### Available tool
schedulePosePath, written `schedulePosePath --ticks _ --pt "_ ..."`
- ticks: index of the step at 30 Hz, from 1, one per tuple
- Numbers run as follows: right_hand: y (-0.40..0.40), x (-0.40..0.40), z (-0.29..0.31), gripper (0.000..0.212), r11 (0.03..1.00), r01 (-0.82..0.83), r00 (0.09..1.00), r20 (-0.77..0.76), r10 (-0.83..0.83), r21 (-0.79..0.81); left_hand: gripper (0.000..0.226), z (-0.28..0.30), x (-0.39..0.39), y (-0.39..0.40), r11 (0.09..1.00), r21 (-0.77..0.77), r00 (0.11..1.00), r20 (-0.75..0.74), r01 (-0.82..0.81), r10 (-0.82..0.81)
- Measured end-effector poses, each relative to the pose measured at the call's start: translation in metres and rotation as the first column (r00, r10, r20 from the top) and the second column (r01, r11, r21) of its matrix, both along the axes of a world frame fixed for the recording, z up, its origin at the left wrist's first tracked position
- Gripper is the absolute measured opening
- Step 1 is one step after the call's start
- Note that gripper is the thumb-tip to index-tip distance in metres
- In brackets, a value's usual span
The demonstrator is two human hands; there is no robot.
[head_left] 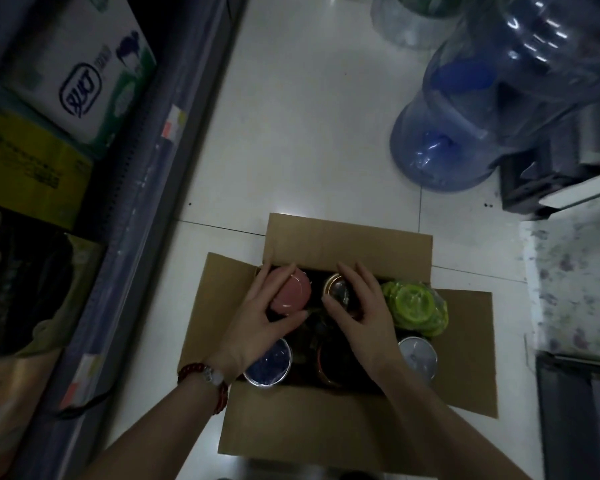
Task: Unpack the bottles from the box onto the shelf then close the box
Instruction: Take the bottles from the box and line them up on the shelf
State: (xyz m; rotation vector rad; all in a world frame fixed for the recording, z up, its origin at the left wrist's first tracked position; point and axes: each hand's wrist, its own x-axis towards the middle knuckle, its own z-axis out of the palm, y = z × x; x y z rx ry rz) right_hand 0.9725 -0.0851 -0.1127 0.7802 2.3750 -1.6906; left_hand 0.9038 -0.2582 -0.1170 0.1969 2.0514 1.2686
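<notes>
An open cardboard box (465, 351) sits on the white tiled floor with all its flaps spread out. Several bottles stand inside, seen from above. My left hand (257, 323) wraps around the pink-lidded bottle (291, 294) at the box's far left. My right hand (361, 313) closes its fingers round the gold-rimmed bottle (336, 287) beside it. A green-lidded bottle (414, 303) is at the far right, a blue-lidded one (271, 365) near left, a silver-lidded one (418, 356) near right. The shelf (146, 188) runs along the left.
The shelf holds a white and green carton (80, 67), a yellow carton (28, 168) and dark bags (21, 292). Large blue water jugs (482, 98) stand on the floor at the far right. A dark stand (548, 181) is beside them.
</notes>
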Motion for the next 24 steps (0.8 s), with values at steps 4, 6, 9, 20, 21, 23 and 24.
schedulePosePath --ticks 4,6,9,20,21,23,24 --pt "0.002 -0.001 -0.005 0.063 0.998 -0.039 0.999 0.005 0.039 0.055 0.080 -0.006 0.000 0.003 0.999 -0.029 0.997 -0.073 -0.042 0.040" --pt "0.004 -0.001 -0.008 0.065 0.994 -0.038 0.999 -0.030 0.041 0.104 0.079 -0.009 0.000 0.003 0.998 -0.003 0.992 -0.112 -0.061 0.060" --pt "0.005 -0.002 -0.010 0.066 0.992 -0.009 0.999 -0.041 0.014 0.129 0.079 -0.013 -0.002 0.000 0.997 0.023 0.988 -0.137 -0.071 0.073" --pt "0.003 -0.002 0.002 0.073 0.965 0.007 1.000 0.018 -0.013 0.261 0.072 0.008 0.003 0.000 0.980 -0.002 0.962 -0.188 -0.201 0.197" --pt "0.003 -0.001 0.009 0.075 0.966 0.007 1.000 0.018 -0.012 0.259 0.071 0.015 0.003 0.000 0.976 0.000 0.959 -0.188 -0.216 0.212" --pt "0.003 0.001 0.030 0.079 0.972 0.034 0.999 0.011 -0.037 0.232 0.075 0.033 0.001 0.000 0.972 -0.003 0.954 -0.189 -0.236 0.231" --pt "0.003 0.002 0.043 0.081 0.977 0.056 0.998 0.012 -0.059 0.204 0.078 0.044 -0.001 0.000 0.969 -0.020 0.952 -0.195 -0.245 0.237"
